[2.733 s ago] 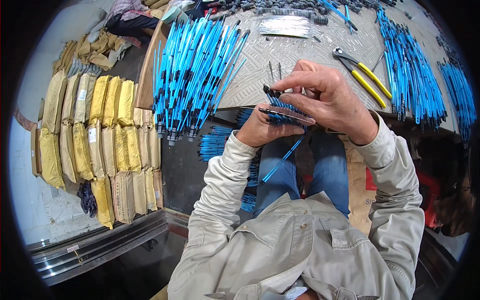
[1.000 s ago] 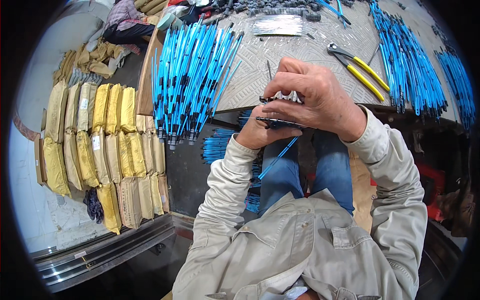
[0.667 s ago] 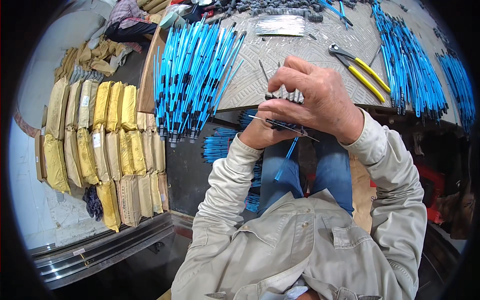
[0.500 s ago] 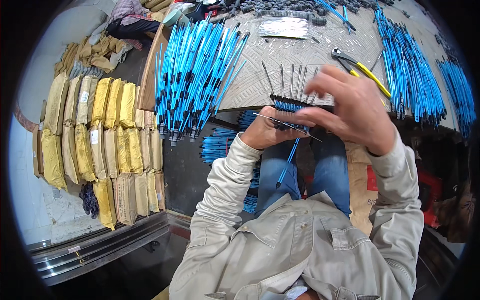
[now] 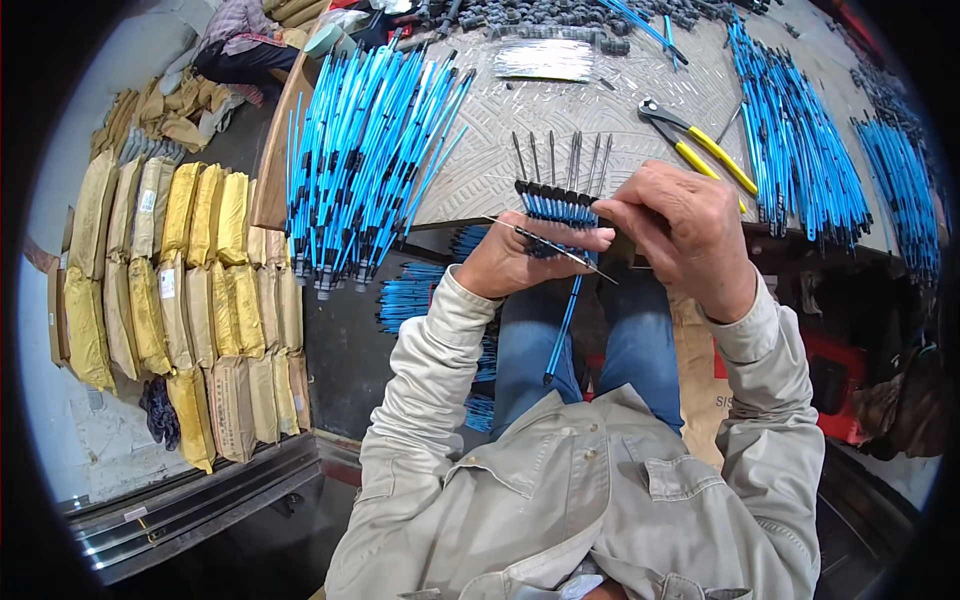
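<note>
My left hand (image 5: 520, 262) is closed around a row of thin blue rods (image 5: 556, 207) with black heads. Slim grey metal shafts (image 5: 574, 160) stick up from that row toward the table. One longer blue rod (image 5: 566, 325) with a dark tip hangs below the hand, over my legs. Slanting across the left fingers is a thin metal piece (image 5: 590, 264). My right hand (image 5: 690, 230) has thumb and forefinger pinched at the right end of the black heads; what lies between the fingertips is too small to make out.
On the table (image 5: 480, 190) are a large bundle of blue rods (image 5: 375, 150) at left, more blue rods (image 5: 795, 130) at right, yellow-handled cutters (image 5: 695, 145) and a stack of white strips (image 5: 543, 60). Wrapped packages (image 5: 185, 290) stand left. A person (image 5: 240, 45) sits far left.
My right hand has come down from above the metal shafts to the right end of the row, its spread fingers now pinched together. The left hand keeps its hold. The whole view has shifted slightly.
</note>
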Action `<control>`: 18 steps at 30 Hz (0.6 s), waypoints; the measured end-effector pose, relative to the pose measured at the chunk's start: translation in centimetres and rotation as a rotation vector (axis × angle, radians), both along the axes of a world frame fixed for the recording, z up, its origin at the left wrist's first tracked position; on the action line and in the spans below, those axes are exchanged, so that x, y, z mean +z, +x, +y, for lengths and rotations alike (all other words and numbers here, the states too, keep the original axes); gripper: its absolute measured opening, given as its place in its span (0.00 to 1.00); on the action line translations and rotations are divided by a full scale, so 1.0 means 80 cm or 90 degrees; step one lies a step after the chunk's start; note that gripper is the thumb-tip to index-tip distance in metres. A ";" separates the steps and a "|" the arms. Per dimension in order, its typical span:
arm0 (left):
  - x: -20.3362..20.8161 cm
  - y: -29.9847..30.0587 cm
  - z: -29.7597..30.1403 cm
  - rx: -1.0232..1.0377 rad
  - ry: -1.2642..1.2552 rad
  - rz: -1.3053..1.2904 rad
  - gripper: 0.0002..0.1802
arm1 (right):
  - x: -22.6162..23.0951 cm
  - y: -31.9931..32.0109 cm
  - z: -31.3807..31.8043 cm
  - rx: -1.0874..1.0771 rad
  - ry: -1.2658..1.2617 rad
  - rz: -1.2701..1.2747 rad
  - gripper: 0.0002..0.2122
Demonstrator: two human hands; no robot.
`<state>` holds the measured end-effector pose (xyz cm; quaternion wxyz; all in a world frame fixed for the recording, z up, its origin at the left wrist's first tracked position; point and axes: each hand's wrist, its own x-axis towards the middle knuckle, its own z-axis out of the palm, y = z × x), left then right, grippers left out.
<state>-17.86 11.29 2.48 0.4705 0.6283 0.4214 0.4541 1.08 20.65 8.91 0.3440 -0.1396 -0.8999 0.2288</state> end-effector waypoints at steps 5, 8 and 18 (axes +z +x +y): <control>-0.009 -0.001 0.004 0.003 0.030 -0.014 0.16 | -0.035 0.024 0.036 0.042 -0.147 -0.043 0.13; -0.011 -0.004 0.003 -0.003 0.054 -0.008 0.16 | -0.081 0.011 0.045 0.055 -0.135 -0.067 0.19; -0.023 -0.012 0.008 -0.064 0.108 0.013 0.13 | -0.120 -0.061 0.059 0.221 0.106 -0.238 0.23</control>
